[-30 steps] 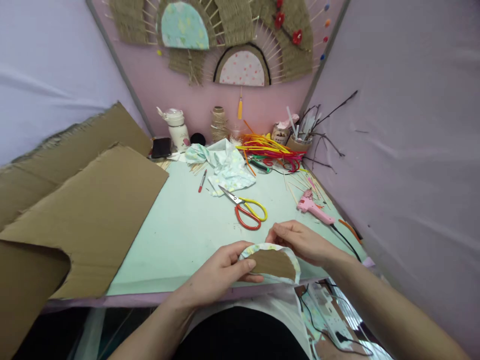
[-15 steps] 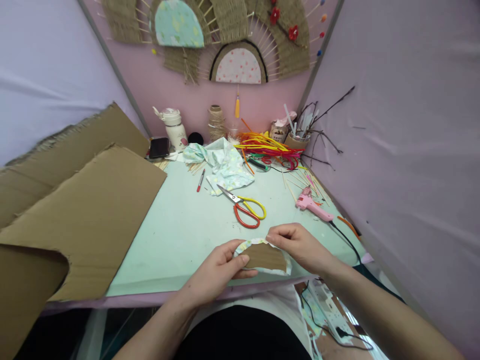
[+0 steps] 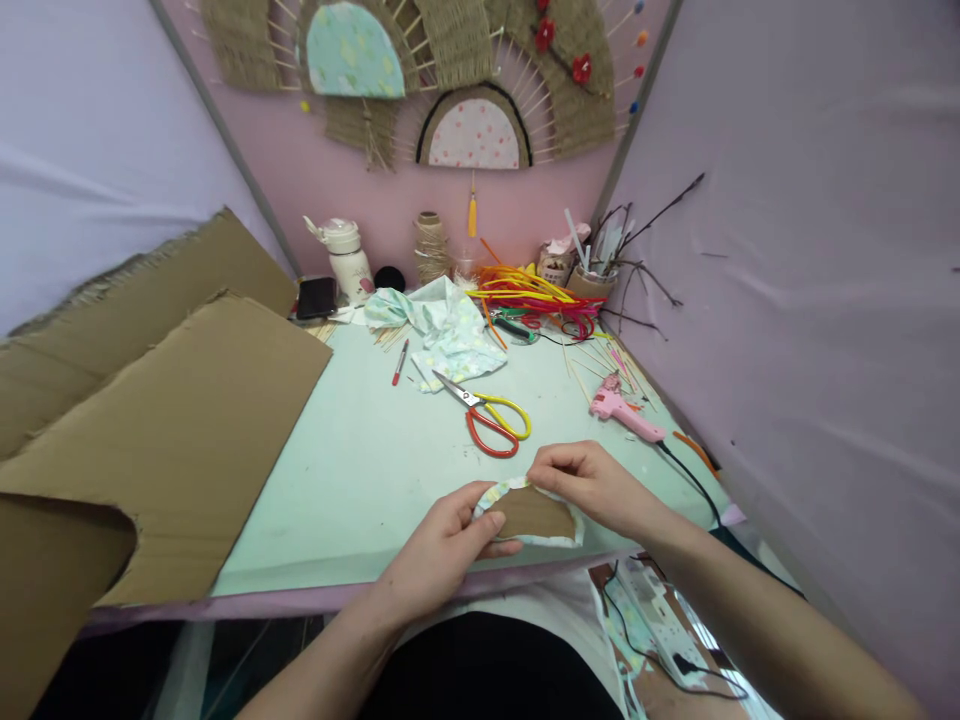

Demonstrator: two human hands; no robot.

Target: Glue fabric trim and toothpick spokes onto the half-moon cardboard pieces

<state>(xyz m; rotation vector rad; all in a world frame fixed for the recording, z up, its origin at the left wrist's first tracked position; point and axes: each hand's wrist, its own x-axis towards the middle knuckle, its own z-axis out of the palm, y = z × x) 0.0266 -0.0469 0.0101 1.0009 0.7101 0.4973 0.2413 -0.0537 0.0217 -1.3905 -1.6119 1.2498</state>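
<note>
A half-round cardboard piece (image 3: 536,516), its edge wrapped in pale floral fabric, is held just above the near edge of the table. My left hand (image 3: 442,540) grips its left end, thumb on the bare cardboard and fingers underneath. At the top of the curve, my right hand (image 3: 589,485) pinches the folded fabric rim (image 3: 517,483) between thumb and fingertips. Scissors (image 3: 484,412) with one red and one yellow handle lie partly spread just beyond the hands. The fabric under the fingertips is hidden.
Large cardboard sheets (image 3: 202,430) cover the table's left side. A pink glue gun (image 3: 626,412) with a black cord lies to the right. Crumpled floral fabric (image 3: 457,330), a red marker (image 3: 400,363), colored pipe cleaners (image 3: 536,290) and a white bottle (image 3: 349,260) are farther back.
My left hand has shifted slightly right along the piece. My right hand has moved a little left along the rim, still pinching. The camera view has shifted slightly.
</note>
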